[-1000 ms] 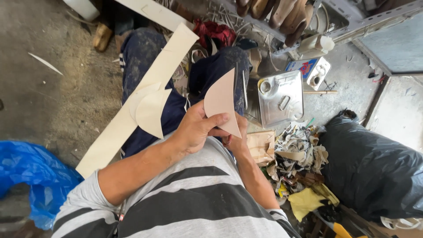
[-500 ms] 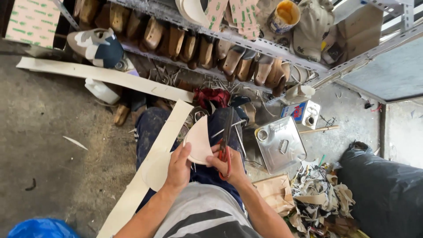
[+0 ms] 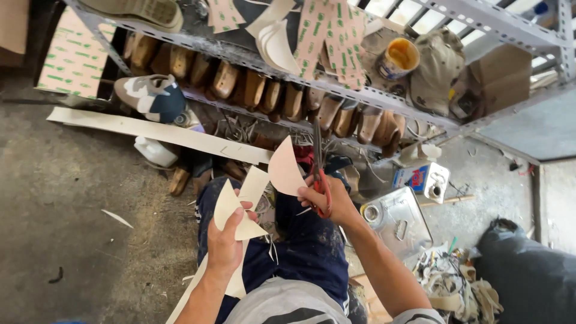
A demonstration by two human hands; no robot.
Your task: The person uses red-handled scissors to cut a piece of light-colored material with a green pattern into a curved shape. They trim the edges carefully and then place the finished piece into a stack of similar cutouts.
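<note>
Head view, left hand (image 3: 225, 246) gripping cream strip (image 3: 240, 210), right hand (image 3: 327, 198) clasping scissors (image 3: 318, 165) and curved cut piece (image 3: 285, 171)

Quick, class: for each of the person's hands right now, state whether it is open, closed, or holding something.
Left hand: closed on the long cream strip.
Right hand: closed, holding red-handled scissors and a cut cream piece.
</note>
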